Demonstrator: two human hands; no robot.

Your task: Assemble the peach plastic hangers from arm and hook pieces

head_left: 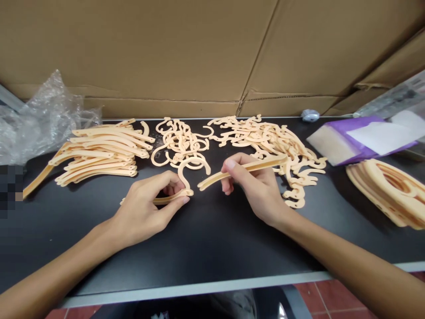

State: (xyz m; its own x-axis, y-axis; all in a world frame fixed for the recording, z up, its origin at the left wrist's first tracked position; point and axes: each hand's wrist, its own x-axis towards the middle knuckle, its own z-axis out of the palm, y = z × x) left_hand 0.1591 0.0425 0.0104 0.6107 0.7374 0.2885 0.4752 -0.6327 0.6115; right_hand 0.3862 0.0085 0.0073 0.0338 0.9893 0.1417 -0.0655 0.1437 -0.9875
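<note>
Above the black table (206, 257), left fingers (175, 207) pinch a hooked strip (186, 192), right fingers (238, 173) another strip (260, 164).

We see that the held hook (182, 170) and the held strip (212, 179) look like pale plastic, smooth and rather matt. The same plastic finish, we observe, is on the pile of strips (106, 142) and the stack of hanger-shaped pieces (381, 191). The black counter (199, 257) is smooth, with a weak sheen; its edge strip (212, 287) may be metal or plastic, we cannot tell which. The cardboard (149, 53) is matt and creased. We find the transparent plastic wrap (49, 119) wrinkled and glossy, the purple packet (341, 131) smooth, and the white sheet (378, 138) paper-like and matt.
</note>
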